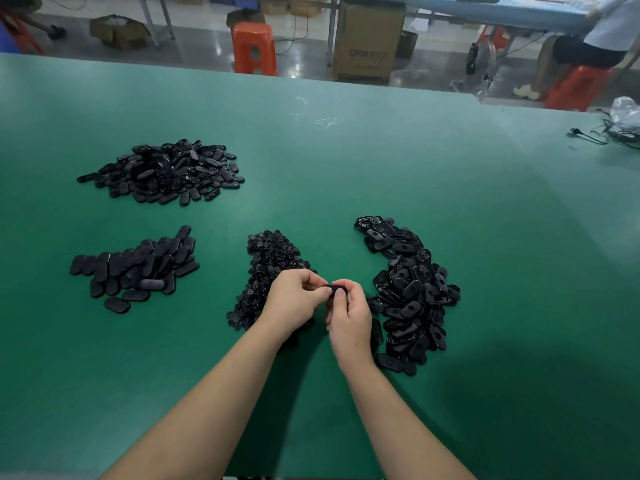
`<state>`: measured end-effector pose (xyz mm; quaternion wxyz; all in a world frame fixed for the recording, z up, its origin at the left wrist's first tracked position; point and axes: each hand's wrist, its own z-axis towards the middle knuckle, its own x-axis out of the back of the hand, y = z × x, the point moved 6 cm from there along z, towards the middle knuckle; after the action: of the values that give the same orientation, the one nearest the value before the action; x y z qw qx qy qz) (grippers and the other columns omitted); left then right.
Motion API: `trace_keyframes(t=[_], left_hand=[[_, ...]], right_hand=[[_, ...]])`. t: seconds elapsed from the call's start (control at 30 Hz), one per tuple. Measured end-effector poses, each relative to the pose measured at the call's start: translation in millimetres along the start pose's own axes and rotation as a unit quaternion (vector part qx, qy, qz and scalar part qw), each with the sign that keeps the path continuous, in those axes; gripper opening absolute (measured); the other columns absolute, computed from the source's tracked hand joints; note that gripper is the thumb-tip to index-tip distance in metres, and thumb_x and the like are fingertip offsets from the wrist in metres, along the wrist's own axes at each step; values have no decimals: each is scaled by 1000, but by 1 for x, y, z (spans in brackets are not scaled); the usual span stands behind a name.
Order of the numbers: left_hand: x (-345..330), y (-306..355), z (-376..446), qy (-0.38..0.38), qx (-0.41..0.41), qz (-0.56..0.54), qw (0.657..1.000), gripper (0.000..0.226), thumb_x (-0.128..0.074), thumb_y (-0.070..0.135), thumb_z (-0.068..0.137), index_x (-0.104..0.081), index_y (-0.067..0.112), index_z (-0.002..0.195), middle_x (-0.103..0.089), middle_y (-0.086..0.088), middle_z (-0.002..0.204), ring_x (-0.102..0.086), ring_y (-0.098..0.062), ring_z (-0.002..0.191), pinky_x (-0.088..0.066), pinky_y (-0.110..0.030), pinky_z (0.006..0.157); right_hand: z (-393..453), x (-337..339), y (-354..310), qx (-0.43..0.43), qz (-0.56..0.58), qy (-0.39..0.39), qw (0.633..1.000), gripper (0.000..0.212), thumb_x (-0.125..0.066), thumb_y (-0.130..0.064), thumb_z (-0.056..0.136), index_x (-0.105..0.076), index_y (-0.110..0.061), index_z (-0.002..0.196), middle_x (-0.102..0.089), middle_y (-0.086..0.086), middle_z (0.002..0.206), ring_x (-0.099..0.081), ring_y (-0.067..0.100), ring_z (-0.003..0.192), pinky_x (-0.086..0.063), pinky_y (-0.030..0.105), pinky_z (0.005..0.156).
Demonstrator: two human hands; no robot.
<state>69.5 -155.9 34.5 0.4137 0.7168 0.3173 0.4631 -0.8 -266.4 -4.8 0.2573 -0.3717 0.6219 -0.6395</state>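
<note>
A small black oval plastic shell (336, 290) is held between both hands above the green table (346, 168). My left hand (294, 299) pinches its left end with curled fingers. My right hand (349, 317) grips its right side, thumb on top. Just behind my left hand lies a pile of small round black parts (266, 261). To the right of my right hand is a curved heap of black oval shells with holes (412, 292). The underside of the held shell is hidden.
Two more piles of black oval shells lie to the left: a near one (138, 268) and a far one (166, 171). Cables and a plastic bag (620, 123) sit at the far right. Beyond the table edge stand orange stools (254, 46), a cardboard box (367, 39) and a seated person (588, 39).
</note>
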Motion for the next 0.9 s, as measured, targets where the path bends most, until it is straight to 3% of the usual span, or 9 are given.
trace_keyframes(t=[0.17, 0.33, 0.43, 0.6, 0.9], left_hand=[[0, 1, 0, -1, -4, 8, 1000, 6, -76, 14, 86, -73, 16, 81, -71, 0, 72, -59, -12, 60, -54, -33, 65], [0, -2, 1, 14, 1, 27, 1000, 9, -77, 18, 84, -72, 22, 77, -70, 7, 70, -57, -4, 57, -43, -18, 54], [-1, 0, 0, 25, -4, 50, 998, 11, -76, 20, 84, -70, 23, 75, -70, 8, 70, -55, -2, 56, -40, -15, 51], [-5, 8, -7, 49, -26, 90, 994, 9, -74, 21, 83, -67, 22, 78, -67, 9, 73, -59, -5, 66, -41, -13, 55], [-7, 11, -7, 33, -59, 102, 992, 6, -71, 23, 89, -70, 19, 85, -68, 10, 80, -63, -7, 76, -48, -18, 67]], right_hand=[[0, -1, 0, 5, 1, 2, 1000, 17, -44, -26, 98, -59, -34, 94, -63, -2, 79, -56, 22, 70, -52, 54, 70], [1, -1, 2, -1, 1, -2, 1000, 19, -46, -19, 101, -59, -32, 95, -63, -3, 81, -56, 20, 73, -50, 49, 72], [2, 0, 4, -8, 5, 4, 1000, 22, -48, -13, 102, -59, -31, 95, -67, -4, 86, -57, 16, 74, -48, 39, 71], [1, 4, 2, 2, 7, 20, 1000, 23, -50, -12, 102, -60, -31, 93, -68, -10, 89, -63, 1, 84, -45, 16, 73], [0, 6, -2, 30, 8, 36, 999, 18, -55, -15, 102, -57, -29, 92, -68, -7, 89, -64, 3, 83, -47, 14, 73]])
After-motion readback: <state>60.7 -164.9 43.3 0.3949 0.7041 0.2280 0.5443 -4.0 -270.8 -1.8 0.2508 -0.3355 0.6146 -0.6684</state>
